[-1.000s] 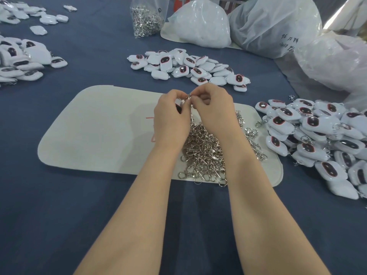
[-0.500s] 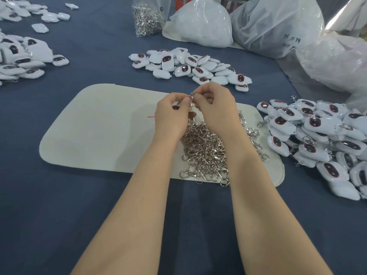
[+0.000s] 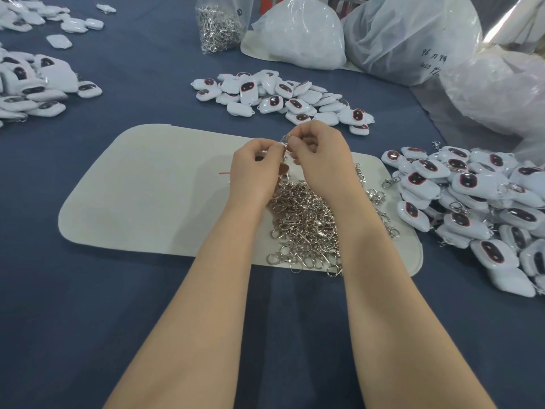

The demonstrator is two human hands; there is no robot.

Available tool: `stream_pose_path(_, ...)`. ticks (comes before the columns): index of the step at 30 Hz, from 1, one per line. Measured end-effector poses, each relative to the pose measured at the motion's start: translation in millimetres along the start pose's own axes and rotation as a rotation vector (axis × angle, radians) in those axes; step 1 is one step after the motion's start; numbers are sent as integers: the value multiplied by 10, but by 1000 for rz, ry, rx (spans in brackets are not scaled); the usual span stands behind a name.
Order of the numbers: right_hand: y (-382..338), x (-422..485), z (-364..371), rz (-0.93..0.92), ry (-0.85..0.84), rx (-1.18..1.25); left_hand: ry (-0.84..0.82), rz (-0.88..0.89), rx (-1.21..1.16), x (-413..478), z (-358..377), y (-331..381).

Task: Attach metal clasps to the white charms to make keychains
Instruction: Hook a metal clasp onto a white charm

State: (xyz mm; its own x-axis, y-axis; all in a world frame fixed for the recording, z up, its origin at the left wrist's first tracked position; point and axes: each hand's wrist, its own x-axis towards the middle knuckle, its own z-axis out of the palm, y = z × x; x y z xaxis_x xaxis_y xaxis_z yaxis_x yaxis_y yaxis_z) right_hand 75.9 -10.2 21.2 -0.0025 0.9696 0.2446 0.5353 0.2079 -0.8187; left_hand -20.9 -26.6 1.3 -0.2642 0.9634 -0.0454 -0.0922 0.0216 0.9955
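Both hands meet above the far edge of a heap of silver metal clasps (image 3: 306,222) on a cream mat (image 3: 153,196). My left hand (image 3: 255,172) curls round a white charm, almost fully hidden inside the fingers. My right hand (image 3: 321,160) pinches a small metal clasp (image 3: 284,140) at its fingertips, right against the left hand's thumb. White charms with dark red-rimmed faces (image 3: 283,98) lie in a heap just beyond the hands. A bigger heap of charms with clasps on them (image 3: 477,208) sits at the right.
More white charms (image 3: 32,87) lie at the far left on the blue tablecloth. A clear bag of clasps (image 3: 219,25) and several large plastic bags (image 3: 413,33) stand along the back and right.
The hands stay together over the clasp heap, with only small finger shifts. The view has tilted slightly, so everything sits a little lower in the frame.
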Motion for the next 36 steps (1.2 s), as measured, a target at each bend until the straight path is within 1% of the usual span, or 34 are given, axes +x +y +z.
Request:
stream_pose_path(3, -18, -14, -17, -10, -6, 40, 7, 4, -33, -12, -2, 25)
stream_pose_path(6, -34, -18, -30, -25, 3, 89, -20, -4, -97, -33, -7, 52)
stream_pose_path(14, -37, -26, -36, -43, 15, 173, -56, -10, -131, -51, -8, 82)
stream_pose_path(23, -32, -20, -20, -67, 48, 265, -53, -16, -188, -50, -14, 101)
stream_pose_path(27, -30, -18, -13, -105, 86, 201, -38, 4, -171, -44, -11, 97)
stream_pose_path(31, -25, -30, 4, -163, 122, 90, -2, 75, -65, -26, 2, 72)
stream_pose_path(34, -9, -44, 15, -179, 147, 59, -4, 63, -58, -36, 9, 67)
stream_pose_path(36, -8, -52, 24, -184, 152, 40, -14, 21, -79, -45, 8, 74)
